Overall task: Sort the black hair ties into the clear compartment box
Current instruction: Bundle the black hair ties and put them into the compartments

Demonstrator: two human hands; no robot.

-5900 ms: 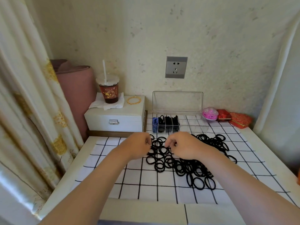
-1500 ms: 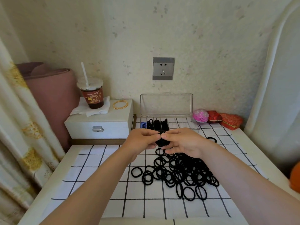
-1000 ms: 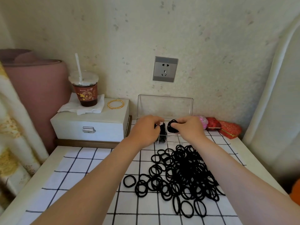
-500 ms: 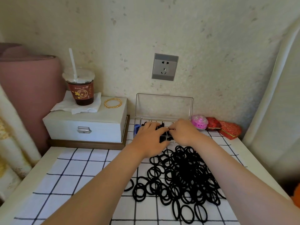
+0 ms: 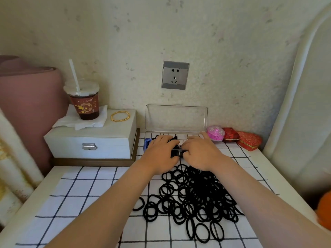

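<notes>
A clear compartment box [image 5: 176,119] stands at the back of the table with its lid upright. My left hand [image 5: 161,154] and my right hand [image 5: 198,154] lie side by side over its tray and hide most of it. Between my thumbs sits a small bundle of black hair ties [image 5: 176,152], held by both hands with fingers curled down onto it inside the box. More black ties and a blue one [image 5: 147,143] show in the left compartments. A large loose pile of black hair ties [image 5: 193,199] lies on the checked cloth [image 5: 86,199] just behind my wrists.
A white drawer box [image 5: 93,140] at the left carries a drink cup with a straw [image 5: 83,102], a napkin and a gold bangle [image 5: 120,115]. A pink round case [image 5: 215,135] and red boxes [image 5: 249,140] sit right of the clear box. A socket [image 5: 175,75] is on the wall.
Both hands gathered ties from the pile, lifted a bundle, carried it back to the clear box and lowered it into a compartment. The view has moved closer to the wall.
</notes>
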